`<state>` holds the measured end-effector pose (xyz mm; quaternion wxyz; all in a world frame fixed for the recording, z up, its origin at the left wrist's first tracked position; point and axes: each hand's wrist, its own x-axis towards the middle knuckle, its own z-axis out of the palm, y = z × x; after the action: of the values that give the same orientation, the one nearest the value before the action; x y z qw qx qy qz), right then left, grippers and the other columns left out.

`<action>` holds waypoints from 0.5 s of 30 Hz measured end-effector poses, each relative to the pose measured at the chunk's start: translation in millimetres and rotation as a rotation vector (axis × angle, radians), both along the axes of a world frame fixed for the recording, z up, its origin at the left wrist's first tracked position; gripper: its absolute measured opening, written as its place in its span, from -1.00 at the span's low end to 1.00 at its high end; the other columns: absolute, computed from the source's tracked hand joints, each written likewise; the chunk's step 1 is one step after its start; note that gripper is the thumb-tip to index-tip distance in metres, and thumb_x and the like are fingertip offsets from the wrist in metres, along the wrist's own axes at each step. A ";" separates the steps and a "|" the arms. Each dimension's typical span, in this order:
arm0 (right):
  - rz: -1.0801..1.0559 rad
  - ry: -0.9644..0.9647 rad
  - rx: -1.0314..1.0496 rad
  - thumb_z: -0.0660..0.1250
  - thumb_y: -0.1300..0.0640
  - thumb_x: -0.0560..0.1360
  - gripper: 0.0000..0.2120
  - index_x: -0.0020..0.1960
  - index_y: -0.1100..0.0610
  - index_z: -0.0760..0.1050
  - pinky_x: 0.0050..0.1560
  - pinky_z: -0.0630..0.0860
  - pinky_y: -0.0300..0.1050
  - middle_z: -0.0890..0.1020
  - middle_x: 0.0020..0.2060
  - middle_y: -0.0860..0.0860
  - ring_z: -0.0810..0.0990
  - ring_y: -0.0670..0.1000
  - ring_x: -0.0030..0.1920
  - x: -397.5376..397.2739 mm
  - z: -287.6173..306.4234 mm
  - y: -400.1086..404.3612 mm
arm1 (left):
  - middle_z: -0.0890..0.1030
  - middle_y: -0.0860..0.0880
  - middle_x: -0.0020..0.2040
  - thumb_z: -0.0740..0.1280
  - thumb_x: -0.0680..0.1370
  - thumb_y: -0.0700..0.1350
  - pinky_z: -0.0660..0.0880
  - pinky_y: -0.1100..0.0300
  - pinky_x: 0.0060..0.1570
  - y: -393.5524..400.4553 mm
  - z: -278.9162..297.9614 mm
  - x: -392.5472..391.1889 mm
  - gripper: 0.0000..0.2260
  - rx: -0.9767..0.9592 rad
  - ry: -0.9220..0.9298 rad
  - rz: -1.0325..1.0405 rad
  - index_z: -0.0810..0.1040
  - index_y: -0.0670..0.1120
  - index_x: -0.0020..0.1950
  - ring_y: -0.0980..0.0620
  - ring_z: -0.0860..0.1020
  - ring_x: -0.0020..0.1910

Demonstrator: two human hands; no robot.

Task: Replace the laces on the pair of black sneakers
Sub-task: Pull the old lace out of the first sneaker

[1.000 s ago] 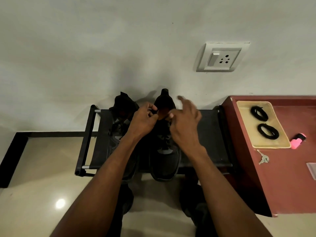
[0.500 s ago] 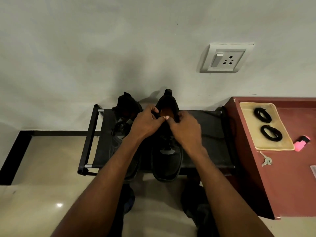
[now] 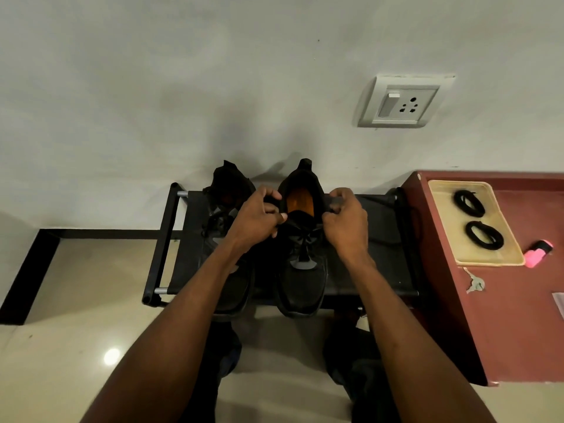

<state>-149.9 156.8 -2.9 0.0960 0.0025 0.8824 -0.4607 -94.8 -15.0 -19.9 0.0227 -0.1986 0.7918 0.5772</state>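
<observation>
I see my left hand (image 3: 258, 216) and right hand (image 3: 348, 219), fingers curled, gripping either side of the right sneaker's (image 3: 302, 254) collar. It stands on the shoe rack (image 3: 378, 257) beside the left sneaker (image 3: 227, 209). Spare laces (image 3: 476, 218) lie in a tray (image 3: 442, 227) at the desk's (image 3: 518, 315) back edge.

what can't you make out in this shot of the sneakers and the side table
- Head view: left sneaker is largely covered by the left hand and forearm.
- What the right hand pinches at the right sneaker collar: dark on dark.
- Paper on the red table: cut off by the right edge.
- Key: too small for detail.
</observation>
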 end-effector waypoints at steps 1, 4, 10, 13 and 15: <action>0.000 -0.011 -0.014 0.27 0.37 0.45 -0.60 0.22 0.05 0.46 -0.16 0.62 0.00 0.60 -0.09 -0.02 0.62 0.02 -0.16 -0.9 -0.6 0.2 | 0.53 -0.01 -0.40 0.38 0.56 -0.28 0.48 0.16 -0.27 -1.7 -0.1 0.6 -0.74 0.022 -0.012 -0.001 0.39 -0.04 0.13 0.05 0.51 -0.47; 0.066 -0.013 -0.034 0.30 0.31 0.47 -0.65 0.21 0.04 0.50 -0.06 0.58 -0.02 0.61 0.04 0.00 0.61 0.01 -0.06 -2.7 -3.0 -0.7 | 0.58 -0.06 -0.31 0.37 0.57 -0.26 0.43 0.32 -0.40 -3.1 3.4 0.9 -0.76 0.097 -0.039 0.017 0.40 -0.11 0.17 0.05 0.57 -0.41; 0.561 0.159 0.362 0.36 0.10 0.56 -0.80 0.16 0.03 0.65 0.52 0.10 0.16 0.10 0.59 0.05 -0.04 0.11 0.56 0.6 -11.7 -6.1 | 0.53 -0.03 -0.31 0.34 0.59 -0.26 0.45 0.34 -0.43 3.1 3.6 -6.9 -0.76 0.081 0.023 0.007 0.43 -0.08 0.22 0.12 0.52 -0.39; 0.595 0.206 0.392 0.35 0.19 0.56 -0.84 0.10 0.13 0.66 0.49 0.18 0.16 0.08 0.60 0.10 -0.01 0.15 0.55 5.5 -14.3 -8.0 | 0.50 0.00 -0.32 0.33 0.60 -0.20 0.49 0.19 -0.30 2.8 -3.0 -10.3 -0.80 -0.036 0.046 -0.046 0.47 -0.02 0.20 0.11 0.48 -0.37; 0.545 0.210 0.299 0.31 0.30 0.55 -0.91 0.00 0.20 0.59 0.39 0.37 0.12 0.09 0.59 0.11 0.19 0.18 0.50 12.9 -11.3 -10.7 | 0.48 0.03 -0.32 0.32 0.59 -0.20 0.43 0.26 -0.33 3.1 -5.6 -10.3 -0.80 -0.126 0.059 -0.079 0.48 0.00 0.19 0.19 0.43 -0.42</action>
<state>-137.0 146.1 -14.2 0.1228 -0.2674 0.9134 -0.2811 -105.1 -11.9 -25.5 0.0094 -0.1511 0.8341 0.5304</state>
